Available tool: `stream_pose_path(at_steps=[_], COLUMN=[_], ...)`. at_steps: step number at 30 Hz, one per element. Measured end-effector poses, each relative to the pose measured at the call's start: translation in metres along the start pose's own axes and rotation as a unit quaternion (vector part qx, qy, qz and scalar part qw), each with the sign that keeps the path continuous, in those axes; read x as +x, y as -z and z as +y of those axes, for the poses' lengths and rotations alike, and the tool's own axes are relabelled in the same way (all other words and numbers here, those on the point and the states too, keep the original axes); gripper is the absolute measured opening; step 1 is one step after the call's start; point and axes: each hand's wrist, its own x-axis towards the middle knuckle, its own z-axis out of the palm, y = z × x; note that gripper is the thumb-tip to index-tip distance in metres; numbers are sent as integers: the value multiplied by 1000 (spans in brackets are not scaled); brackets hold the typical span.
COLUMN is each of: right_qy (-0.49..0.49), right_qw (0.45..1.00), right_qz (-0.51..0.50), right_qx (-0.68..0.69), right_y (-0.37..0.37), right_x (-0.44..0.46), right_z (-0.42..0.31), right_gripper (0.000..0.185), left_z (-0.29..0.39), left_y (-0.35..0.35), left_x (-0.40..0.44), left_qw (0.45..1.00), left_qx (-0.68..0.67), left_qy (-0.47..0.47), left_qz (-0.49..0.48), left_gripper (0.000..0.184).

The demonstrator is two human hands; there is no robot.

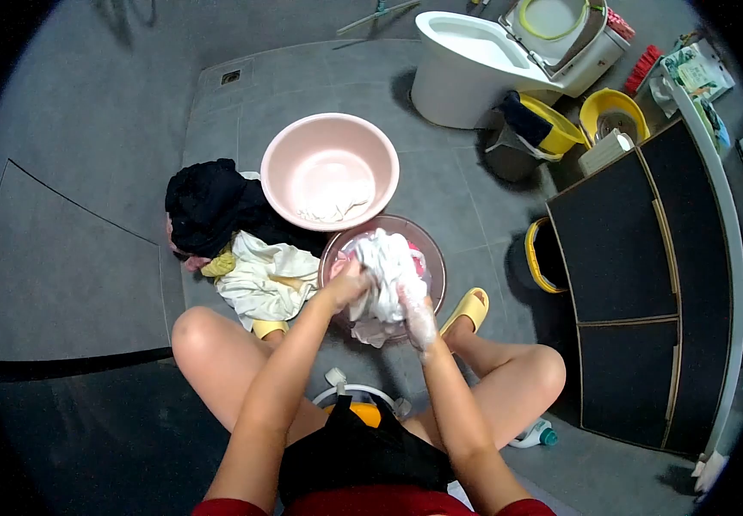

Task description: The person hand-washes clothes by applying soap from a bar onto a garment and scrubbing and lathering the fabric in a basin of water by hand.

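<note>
A bundle of wet white cloth (384, 268) is held between my two hands over a brownish-pink basin (438, 288). My left hand (350, 284) grips the cloth's left side, its fingers closed on it. Foam covers my right hand (416, 314), which is closed on the cloth's lower right side. Pink and red fabric shows in the basin beside the bundle, and some pale cloth lies at its near rim. Just beyond, a larger light pink basin (330, 129) has a small white cloth (335, 206) on its bottom.
Dark clothes (208, 202) and a cream garment (264, 279) lie on the floor at left. A toilet (453, 82), yellow basins (616, 107), a black bin (548, 258) and a dark cabinet (616, 258) are at right. A bottle (536, 434) lies beside my right leg.
</note>
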Motion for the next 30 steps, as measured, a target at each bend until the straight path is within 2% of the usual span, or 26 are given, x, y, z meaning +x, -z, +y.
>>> stream_pose_path(at_steps=[1,2,3,5,6,7,8,10,11,13,15,17,18,19,21,22,23,25,26,27,29,30], right_qy=[-13,-38,-26,-6,-11,-22,-32,-73,-110,-184,-202,-185,-177,-170,-155,-157,-156,-61,-13,-22,-38,-93], right_qw=[996,983,979,971,973,972,972,971,963,949,929,916,922,929,947,947,947,914,874,885,902,922], right_qz=[22,41,58,91,149,160,170,181,160,154,95,49,85,133,179,151,121,-71,-164,-139,-94,-39], right_qx=[91,177,191,221,177,169,162,138,187,204,295,353,333,300,219,238,253,394,456,444,419,374], right_y=[-1,-4,-1,5,8,9,10,19,14,-3,2,9,-2,-13,-33,-30,-22,17,30,31,28,17], right_x=[0,-4,-1,5,7,9,11,24,26,18,22,25,18,9,-3,-2,3,23,26,24,26,19], right_z=[-7,-20,-23,-21,-15,-6,5,56,63,36,40,52,46,39,23,27,33,84,104,109,116,102], right_gripper=[38,40,41,42,41,40,39,34,32,32,31,31,30,30,28,27,26,27,28,28,28,27], left_z=[-8,-37,-23,-45,-52,-59,-77,-35,-40,-48,-49,-39,-48,-64,-64,-60,-54,-52,-61,-49,-48,-52], left_y=[6,6,-2,1,0,-2,-1,-29,-39,-61,-83,-101,-94,-83,-48,-46,-53,-71,-83,-90,-78,-68], left_x=[0,2,-4,-4,-2,1,8,-9,-8,-15,-24,-32,-28,-14,10,9,4,-6,-9,-13,-11,-9], left_qw=[986,988,986,994,992,979,968,962,961,956,940,912,897,879,886,898,894,882,880,880,871,867], left_qx=[166,147,153,104,40,-24,-72,57,91,176,241,322,395,404,313,252,281,345,353,328,368,382], left_qy=[30,-16,-29,11,4,-2,-10,-46,-73,-93,-91,-148,-79,-111,-85,-102,-103,-105,-149,-217,-194,-173], left_qz=[-11,-39,-64,32,119,205,242,262,250,215,222,207,181,227,330,347,333,304,283,267,262,271], left_gripper=[66,63,55,46,44,42,40,42,44,45,41,40,37,34,30,27,24,19,18,18,17,17])
